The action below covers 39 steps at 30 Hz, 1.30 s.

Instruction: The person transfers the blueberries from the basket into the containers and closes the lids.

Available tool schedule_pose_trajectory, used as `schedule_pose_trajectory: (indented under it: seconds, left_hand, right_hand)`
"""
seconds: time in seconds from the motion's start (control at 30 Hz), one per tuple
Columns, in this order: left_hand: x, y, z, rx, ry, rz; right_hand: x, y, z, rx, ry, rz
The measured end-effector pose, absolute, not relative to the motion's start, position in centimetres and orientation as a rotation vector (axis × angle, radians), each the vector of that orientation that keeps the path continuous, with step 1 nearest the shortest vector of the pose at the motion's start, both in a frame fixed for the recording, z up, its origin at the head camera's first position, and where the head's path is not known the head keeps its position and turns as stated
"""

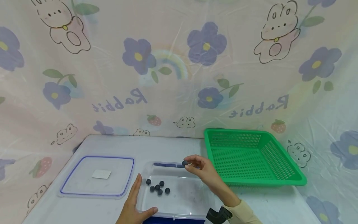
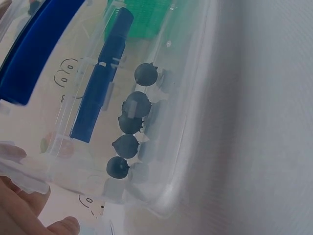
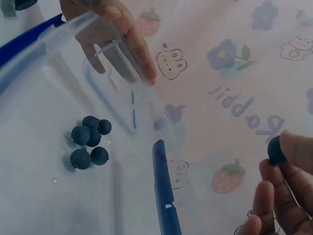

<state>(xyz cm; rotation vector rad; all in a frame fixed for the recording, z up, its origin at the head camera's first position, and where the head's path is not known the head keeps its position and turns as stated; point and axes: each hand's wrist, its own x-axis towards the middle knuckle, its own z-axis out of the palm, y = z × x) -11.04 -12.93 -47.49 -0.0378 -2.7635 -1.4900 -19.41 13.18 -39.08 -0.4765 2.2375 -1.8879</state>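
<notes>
Above the far rim of a clear plastic box, my right hand pinches one blueberry between thumb and fingertips. The right wrist view shows that same blueberry from the side, off the box. My left hand rests against the box's near left corner, its fingers straight along the outer wall and its thumb over the front rim. Several more blueberries lie on the box floor toward the left; a row of them shows through the wall in the left wrist view.
A green slatted basket stands at the right, just past my right forearm. Left of the box lies a clear lid with a blue seal and a white paper slip on it. Blue latches run along the box's sides. A printed curtain hangs behind.
</notes>
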Motion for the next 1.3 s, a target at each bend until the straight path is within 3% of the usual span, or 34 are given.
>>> schedule_pose_trajectory:
  seconds: [0.47, 0.8, 1.3]
  left_hand:
    - [-11.0, -13.3, -48.0, -0.101, -2.688, -1.493]
    - [-11.0, -13.0, -47.7, -0.041, -2.749, -1.467]
    - [-11.3, -13.0, -48.2, -0.046, -2.751, -1.474]
  right_hand:
    - [-21.1, 10.3, -38.4, -0.771, 2.247, -1.491]
    - [-23.4, 9.7, -41.7, -0.915, 2.204, -1.328]
    - [-23.2, 8.0, -43.2, -1.048, 2.215, -1.057]
